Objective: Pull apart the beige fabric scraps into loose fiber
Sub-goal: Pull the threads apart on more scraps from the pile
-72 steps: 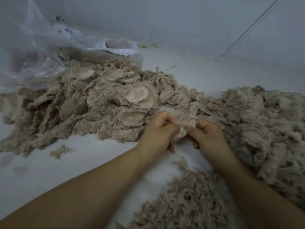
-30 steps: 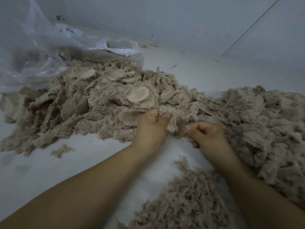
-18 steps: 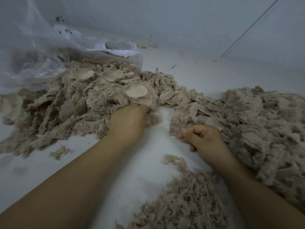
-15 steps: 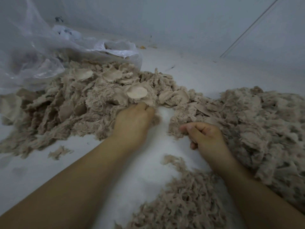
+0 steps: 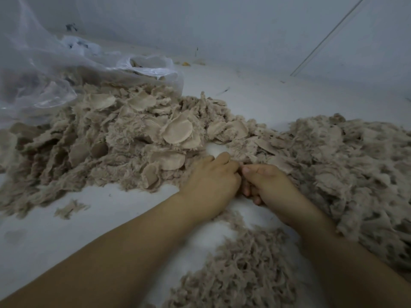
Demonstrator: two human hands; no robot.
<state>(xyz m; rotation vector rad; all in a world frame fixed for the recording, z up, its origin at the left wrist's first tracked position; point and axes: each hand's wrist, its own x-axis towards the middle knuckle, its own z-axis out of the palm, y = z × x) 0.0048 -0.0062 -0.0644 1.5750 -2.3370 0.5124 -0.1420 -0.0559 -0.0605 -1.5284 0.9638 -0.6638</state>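
Working at the near edge of the scrap pile [image 5: 124, 138], both hands meet knuckle to knuckle over the white table [image 5: 66, 236]; the left hand [image 5: 211, 181] lies palm down with its fingers curled onto the fabric, and the right hand [image 5: 269, 185] is curled beside it, thumb tip pressed toward the left forefinger; whether a scrap is pinched between them I cannot tell, since the backs of the hands hide it. Whole scraps, round and flat, such as the pale disc [image 5: 176, 131], lie heaped behind and left of the hands, spilling from the clear plastic bag [image 5: 55, 70]; loosened fiber lies in a big mound to the right [image 5: 347, 165] and in a smaller heap near the body [image 5: 235, 270].

Judging by this, the step is taking hold of one fresh scrap; it goes best if a single piece is lifted free of the pile, each hand pinching an opposite frayed edge close to the other, then drawn apart in short tugs, regripping nearer the tear each time; a thick wad would likely resist and slip. The freed tufts belong on a loose heap, kept apart from the untorn discs so nothing gets sorted twice.
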